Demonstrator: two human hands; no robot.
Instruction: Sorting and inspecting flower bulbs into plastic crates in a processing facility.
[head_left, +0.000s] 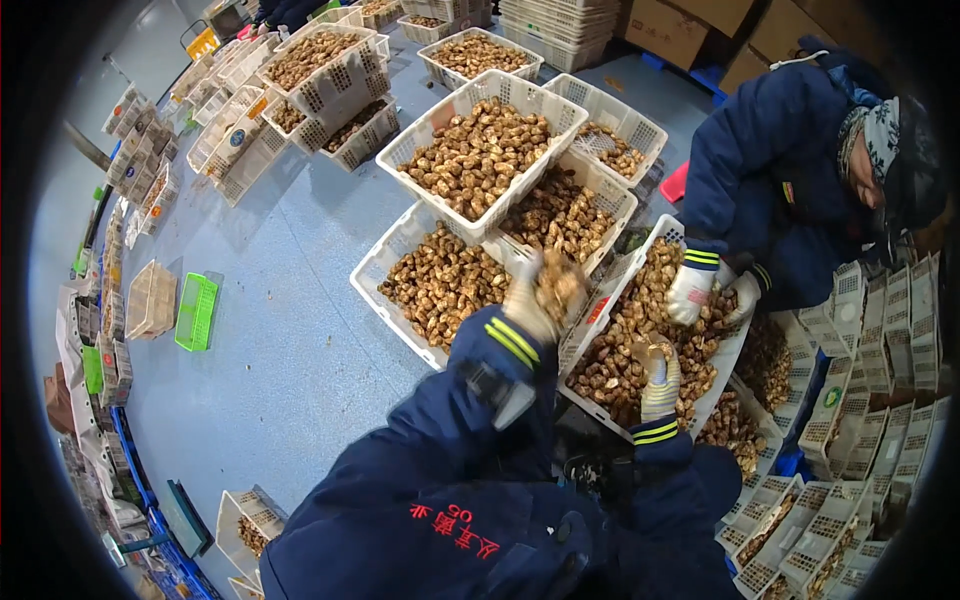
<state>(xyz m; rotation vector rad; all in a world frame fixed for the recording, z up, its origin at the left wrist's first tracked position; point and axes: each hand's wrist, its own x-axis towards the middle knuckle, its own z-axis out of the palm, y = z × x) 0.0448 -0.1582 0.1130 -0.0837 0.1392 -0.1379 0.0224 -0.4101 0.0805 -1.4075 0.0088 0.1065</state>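
My left hand (529, 296), in a pale work glove, carries a motion-blurred clump of brown mushrooms (561, 289). It is above the inner edges of a white crate of mushrooms (442, 281) and a second filled crate (562, 214). In a striped, soiled glove, my right hand (660, 379) reaches into the white plastic crate (724, 367) before me, its fingertips among the mushrooms (611, 375). Whether those fingers grip one is unclear. A co-worker's gloved hands (691, 289) are in that same crate, at its far right side.
A heaped crate (484, 154) rests on the rims of those beside it. Across the blue floor (300, 300) are a green basket (196, 311) and more mushroom crates (322, 71). The co-worker (780, 165) bends in from the right, near stacked crates (855, 405). Cardboard boxes (667, 30) stand behind.
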